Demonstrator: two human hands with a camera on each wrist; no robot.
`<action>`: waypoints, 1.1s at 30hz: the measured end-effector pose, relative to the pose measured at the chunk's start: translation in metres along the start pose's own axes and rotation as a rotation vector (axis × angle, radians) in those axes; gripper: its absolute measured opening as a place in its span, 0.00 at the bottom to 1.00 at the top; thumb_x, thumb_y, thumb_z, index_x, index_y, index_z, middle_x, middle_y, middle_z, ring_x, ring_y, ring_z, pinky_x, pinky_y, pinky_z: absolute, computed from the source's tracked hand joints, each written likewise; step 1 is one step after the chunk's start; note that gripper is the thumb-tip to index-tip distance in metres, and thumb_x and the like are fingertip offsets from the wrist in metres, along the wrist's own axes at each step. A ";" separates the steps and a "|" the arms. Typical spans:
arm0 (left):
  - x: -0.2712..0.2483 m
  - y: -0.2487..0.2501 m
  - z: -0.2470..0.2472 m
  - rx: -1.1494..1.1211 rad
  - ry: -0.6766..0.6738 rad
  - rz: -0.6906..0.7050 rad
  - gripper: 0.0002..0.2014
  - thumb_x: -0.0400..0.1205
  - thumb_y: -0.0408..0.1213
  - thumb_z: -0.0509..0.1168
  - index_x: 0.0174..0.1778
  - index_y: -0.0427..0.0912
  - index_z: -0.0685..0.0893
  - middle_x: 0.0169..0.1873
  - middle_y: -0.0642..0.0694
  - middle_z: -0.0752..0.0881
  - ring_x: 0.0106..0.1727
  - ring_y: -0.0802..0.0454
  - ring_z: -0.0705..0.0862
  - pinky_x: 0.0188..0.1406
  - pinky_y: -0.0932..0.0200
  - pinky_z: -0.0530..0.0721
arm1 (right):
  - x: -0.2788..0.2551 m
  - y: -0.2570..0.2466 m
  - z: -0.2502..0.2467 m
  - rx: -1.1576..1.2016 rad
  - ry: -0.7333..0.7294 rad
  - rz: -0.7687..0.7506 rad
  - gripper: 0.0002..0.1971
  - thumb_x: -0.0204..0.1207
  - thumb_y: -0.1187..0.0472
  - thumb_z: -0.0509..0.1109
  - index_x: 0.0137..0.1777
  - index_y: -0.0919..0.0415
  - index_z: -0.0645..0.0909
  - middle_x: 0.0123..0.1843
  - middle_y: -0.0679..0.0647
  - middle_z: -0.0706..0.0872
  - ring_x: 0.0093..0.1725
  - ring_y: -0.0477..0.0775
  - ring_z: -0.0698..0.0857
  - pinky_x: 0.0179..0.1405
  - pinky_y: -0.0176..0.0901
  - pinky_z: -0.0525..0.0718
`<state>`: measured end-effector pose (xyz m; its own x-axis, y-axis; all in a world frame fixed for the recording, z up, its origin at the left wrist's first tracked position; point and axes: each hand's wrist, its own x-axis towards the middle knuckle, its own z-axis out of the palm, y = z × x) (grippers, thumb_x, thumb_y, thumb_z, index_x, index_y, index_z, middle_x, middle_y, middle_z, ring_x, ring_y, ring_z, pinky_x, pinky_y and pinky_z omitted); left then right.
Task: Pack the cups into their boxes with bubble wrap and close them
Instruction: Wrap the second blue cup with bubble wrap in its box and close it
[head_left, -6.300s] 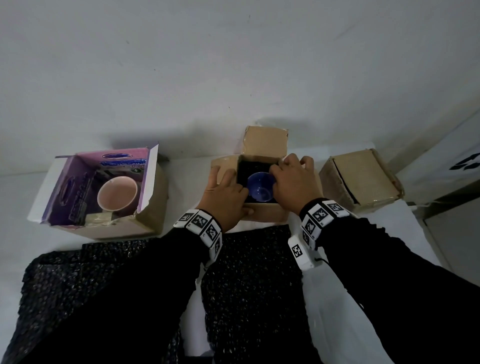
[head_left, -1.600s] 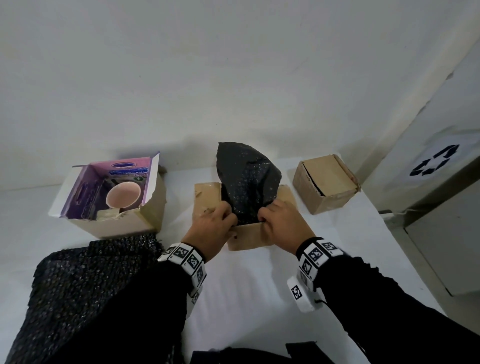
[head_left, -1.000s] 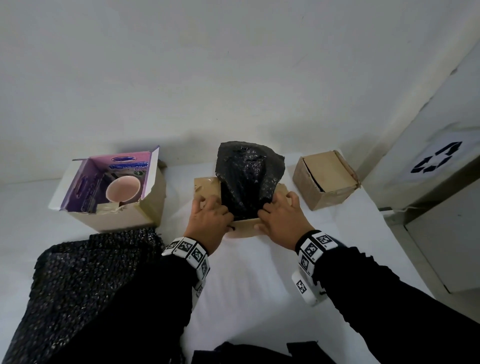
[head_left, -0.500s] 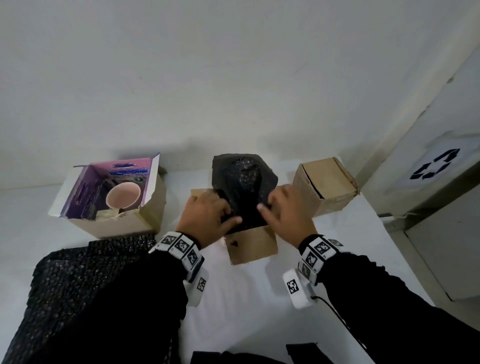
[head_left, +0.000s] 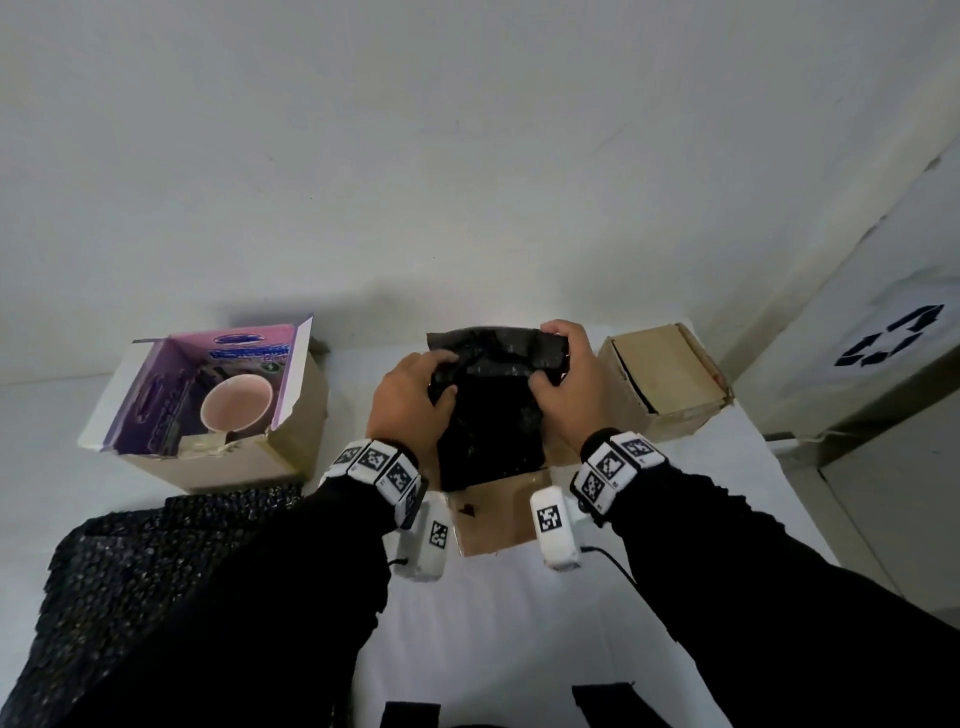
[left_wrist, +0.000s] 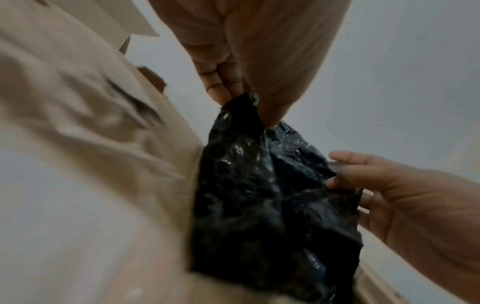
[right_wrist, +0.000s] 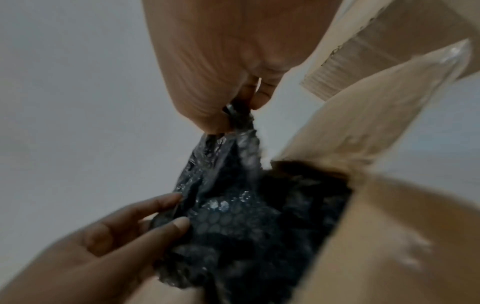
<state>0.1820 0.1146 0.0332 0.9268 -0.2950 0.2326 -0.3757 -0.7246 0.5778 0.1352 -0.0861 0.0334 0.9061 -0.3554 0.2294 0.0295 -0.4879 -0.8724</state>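
Black bubble wrap stuffs the open brown box in the middle of the table and hides the blue cup inside. My left hand pinches the wrap's upper left part; thumb and fingers grip it in the left wrist view. My right hand grips the wrap's upper right corner, pinched in the right wrist view. The wrap's top edge folds over toward the wall. A pink cup stands in the open purple-lined box at the left.
A shut brown box sits to the right of the middle box. More black bubble wrap lies at the near left on the white table. A wall stands right behind the boxes, and a bin with a recycling mark stands at the far right.
The bubble wrap, which stood tall out of the box, is now folded down over it. Both hands moved up from the box's front edge to the wrap's top corners.
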 end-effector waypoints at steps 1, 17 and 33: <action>-0.003 -0.004 0.000 0.056 -0.039 0.017 0.18 0.76 0.37 0.70 0.63 0.49 0.83 0.48 0.45 0.84 0.48 0.44 0.83 0.48 0.56 0.78 | -0.004 0.005 0.001 -0.010 -0.048 -0.012 0.26 0.69 0.68 0.67 0.66 0.48 0.73 0.45 0.48 0.85 0.38 0.42 0.82 0.38 0.31 0.79; -0.016 -0.006 0.002 -0.326 -0.044 -0.131 0.33 0.70 0.48 0.78 0.64 0.49 0.65 0.50 0.51 0.83 0.42 0.60 0.85 0.43 0.65 0.83 | -0.018 0.006 0.005 -0.065 0.125 -0.251 0.09 0.72 0.65 0.76 0.45 0.58 0.78 0.44 0.48 0.79 0.45 0.39 0.78 0.44 0.28 0.74; 0.004 -0.002 -0.002 -0.680 -0.053 -0.173 0.32 0.75 0.40 0.74 0.72 0.59 0.66 0.57 0.50 0.86 0.46 0.54 0.89 0.46 0.59 0.86 | -0.028 -0.007 0.009 -0.117 -0.104 -0.384 0.20 0.65 0.75 0.60 0.53 0.56 0.80 0.50 0.49 0.79 0.42 0.52 0.80 0.37 0.51 0.82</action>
<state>0.1862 0.1161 0.0350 0.9654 -0.2527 0.0648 -0.1224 -0.2192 0.9680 0.1136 -0.0656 0.0293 0.8765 -0.0499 0.4788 0.3314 -0.6587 -0.6754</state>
